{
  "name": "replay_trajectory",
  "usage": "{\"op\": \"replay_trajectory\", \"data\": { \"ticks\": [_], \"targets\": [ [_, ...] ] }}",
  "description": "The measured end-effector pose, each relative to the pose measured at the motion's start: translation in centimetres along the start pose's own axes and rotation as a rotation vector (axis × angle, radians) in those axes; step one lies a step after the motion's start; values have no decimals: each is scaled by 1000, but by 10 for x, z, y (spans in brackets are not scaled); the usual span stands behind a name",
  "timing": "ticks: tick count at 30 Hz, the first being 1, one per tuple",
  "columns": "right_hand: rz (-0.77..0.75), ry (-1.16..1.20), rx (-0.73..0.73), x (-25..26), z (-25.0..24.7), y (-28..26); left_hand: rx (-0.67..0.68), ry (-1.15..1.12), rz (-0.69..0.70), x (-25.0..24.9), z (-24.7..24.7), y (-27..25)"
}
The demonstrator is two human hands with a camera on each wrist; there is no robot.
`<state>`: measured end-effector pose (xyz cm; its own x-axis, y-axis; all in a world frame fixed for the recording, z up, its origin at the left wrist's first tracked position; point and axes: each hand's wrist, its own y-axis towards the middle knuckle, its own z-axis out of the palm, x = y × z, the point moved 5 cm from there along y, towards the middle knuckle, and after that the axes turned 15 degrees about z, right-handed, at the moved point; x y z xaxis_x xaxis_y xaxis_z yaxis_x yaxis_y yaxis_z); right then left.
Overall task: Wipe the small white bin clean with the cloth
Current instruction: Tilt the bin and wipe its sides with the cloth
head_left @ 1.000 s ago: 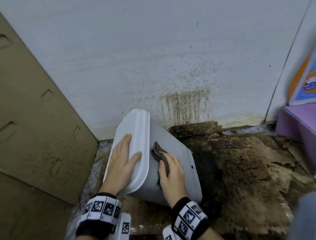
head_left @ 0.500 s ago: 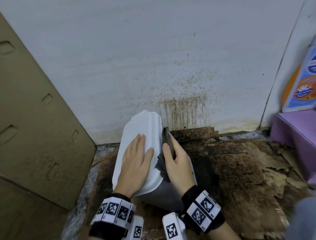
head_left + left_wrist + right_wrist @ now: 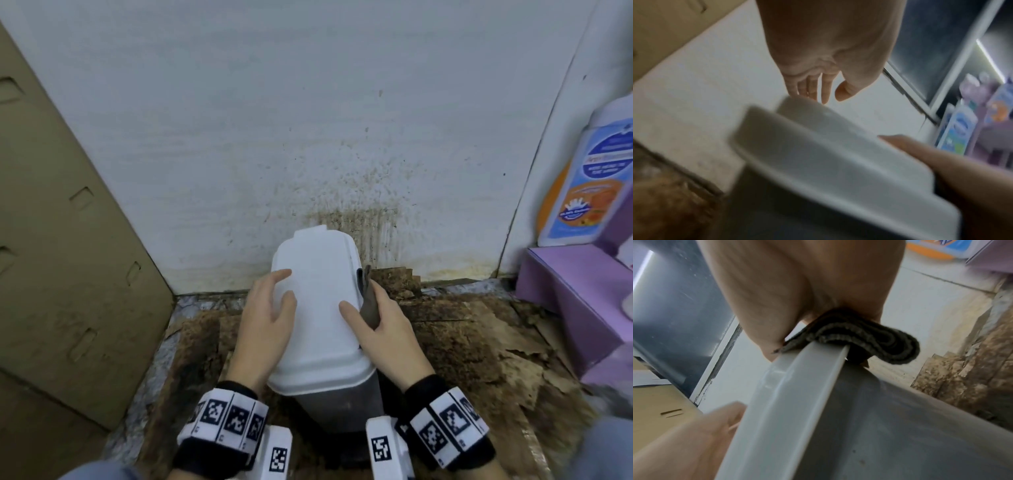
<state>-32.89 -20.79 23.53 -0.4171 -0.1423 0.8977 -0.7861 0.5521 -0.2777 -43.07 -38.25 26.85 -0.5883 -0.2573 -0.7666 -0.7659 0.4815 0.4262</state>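
Note:
The small bin stands upright near the stained wall, its white lid (image 3: 320, 318) facing up over a grey body (image 3: 346, 404). My left hand (image 3: 274, 308) rests on the lid's left side with its fingers loosely spread; the left wrist view shows those fingers (image 3: 818, 87) at the lid's (image 3: 818, 146) far edge. My right hand (image 3: 373, 318) pinches a folded dark grey cloth (image 3: 368, 301) against the lid's right rim, thumb on top. In the right wrist view the cloth (image 3: 869, 339) wraps over the rim (image 3: 797, 394).
A large cardboard box (image 3: 68, 240) leans close on the left. The white wall (image 3: 342, 120) behind the bin is splashed brown low down. The floor (image 3: 472, 342) is torn, soiled cardboard. A purple box (image 3: 575, 298) and a detergent bottle (image 3: 589, 181) stand at the right.
The bin has swung from tilted on its side to upright, lid now facing up. My right hand slid the cloth from the grey body up to the lid's right rim.

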Motion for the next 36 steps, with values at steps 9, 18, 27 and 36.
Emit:
{"op": "replay_trajectory", "data": {
  "ticks": [9, 18, 27, 36],
  "targets": [
    [127, -74, -51, -14, -24, 5, 207, 69, -376, 19, 23, -25],
    [133, -67, -74, -23, -29, 11, 178, -30, -334, 12, 35, -27],
    [119, -57, -107, -23, -29, 7, 120, -117, -318, 14, 37, -27],
    [112, -5, -145, -21, -29, 1, 104, -195, -311, 15, 38, -27]
  ]
}}
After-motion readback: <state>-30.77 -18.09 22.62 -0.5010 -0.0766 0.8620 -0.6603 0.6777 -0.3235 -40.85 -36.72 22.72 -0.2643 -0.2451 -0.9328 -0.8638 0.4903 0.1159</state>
